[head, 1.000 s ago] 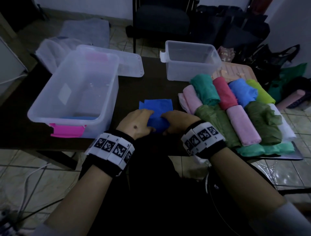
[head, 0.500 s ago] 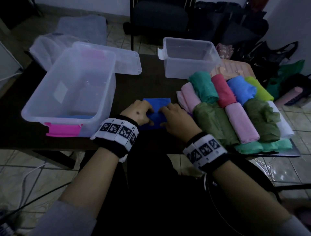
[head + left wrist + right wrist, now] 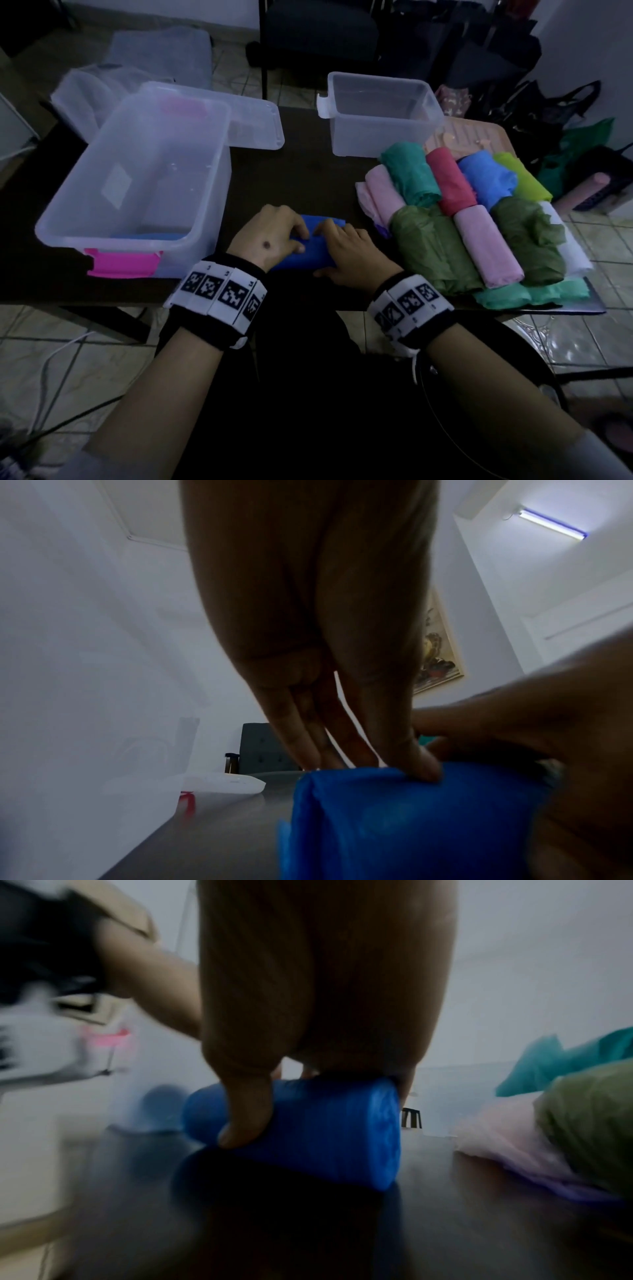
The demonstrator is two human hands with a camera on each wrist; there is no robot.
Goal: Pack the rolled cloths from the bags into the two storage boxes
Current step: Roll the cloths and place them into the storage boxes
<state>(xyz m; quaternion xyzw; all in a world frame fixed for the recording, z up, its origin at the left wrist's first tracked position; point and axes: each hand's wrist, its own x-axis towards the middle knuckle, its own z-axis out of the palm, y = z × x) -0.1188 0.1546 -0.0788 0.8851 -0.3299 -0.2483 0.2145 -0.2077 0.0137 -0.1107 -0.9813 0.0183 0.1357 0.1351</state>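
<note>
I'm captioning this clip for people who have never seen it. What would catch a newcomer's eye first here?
First, the two hands at the table's near edge: the left hand and right hand both grip a bright blue cloth, mostly rolled up. Next, the colourful pile of rolled cloths stacked to the right. Then the large clear box with a pink latch on the left, and a smaller clear box behind.

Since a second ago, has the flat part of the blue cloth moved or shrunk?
Yes. The blue cloth is rolled up further: its flat far edge has drawn back from the small clear box toward both hands.
</note>
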